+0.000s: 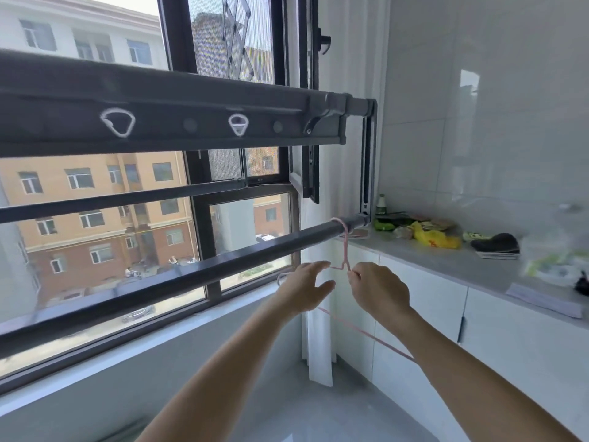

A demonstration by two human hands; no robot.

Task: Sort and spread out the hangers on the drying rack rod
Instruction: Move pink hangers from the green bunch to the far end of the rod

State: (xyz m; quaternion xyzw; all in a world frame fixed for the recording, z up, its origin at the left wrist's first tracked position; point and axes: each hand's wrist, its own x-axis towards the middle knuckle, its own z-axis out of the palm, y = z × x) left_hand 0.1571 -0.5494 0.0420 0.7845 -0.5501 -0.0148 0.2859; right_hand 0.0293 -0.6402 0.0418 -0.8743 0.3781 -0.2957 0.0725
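A thin pink hanger (345, 250) hangs by its hook from the dark lower rod (178, 275) of the drying rack, close to the rod's right end. My right hand (379, 290) pinches the hanger just below its neck, on the right shoulder. My left hand (304, 288) is at the hanger's left shoulder with fingers spread and relaxed, fingertips by the wire. The hanger's bottom bar (366, 333) runs down to the right behind my right forearm. Two white hook loops (117, 122) sit in the holes of the upper rail (191, 122).
A grey countertop (446, 263) on white cabinets stands at the right, with a yellow bag (430, 239), a green bottle (381, 205) and other clutter. The window (95, 218) and its sill lie behind the rack. A white curtain (318, 346) hangs in the corner.
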